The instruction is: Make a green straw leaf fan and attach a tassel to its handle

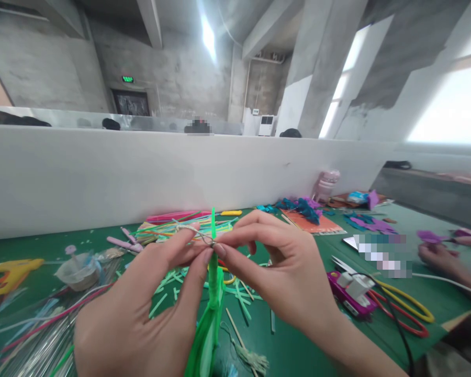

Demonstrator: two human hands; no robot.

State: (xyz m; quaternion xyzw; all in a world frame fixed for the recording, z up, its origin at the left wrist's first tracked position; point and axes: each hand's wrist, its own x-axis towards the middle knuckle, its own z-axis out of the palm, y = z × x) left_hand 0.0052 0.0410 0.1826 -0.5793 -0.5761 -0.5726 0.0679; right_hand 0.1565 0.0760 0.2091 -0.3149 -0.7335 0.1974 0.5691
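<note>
My left hand [141, 303] and my right hand [284, 262] meet in front of me, fingertips pinched together. Between them is a thin pale cord [194, 230], which loops over my left fingers and crosses a bright green stem-like piece [213, 280]. That piece stands upright, its narrow tip above my fingers and its wider green part below, partly behind my left hand. Both thumbs and forefingers close on the cord at the stem; the exact crossing is hidden by the fingertips. Below lies a pale green tassel [253, 361] with a thin thread.
Left stand a yellow glue gun [13, 277] and a plastic cup [78, 272]. Behind my hands lie colored strips [157, 229]. Right are a purple power strip [353, 303], red-and-yellow-handled scissors [406, 298], a phone [351, 243] and another person's hand [439, 256]. A white partition [141, 173] closes the back.
</note>
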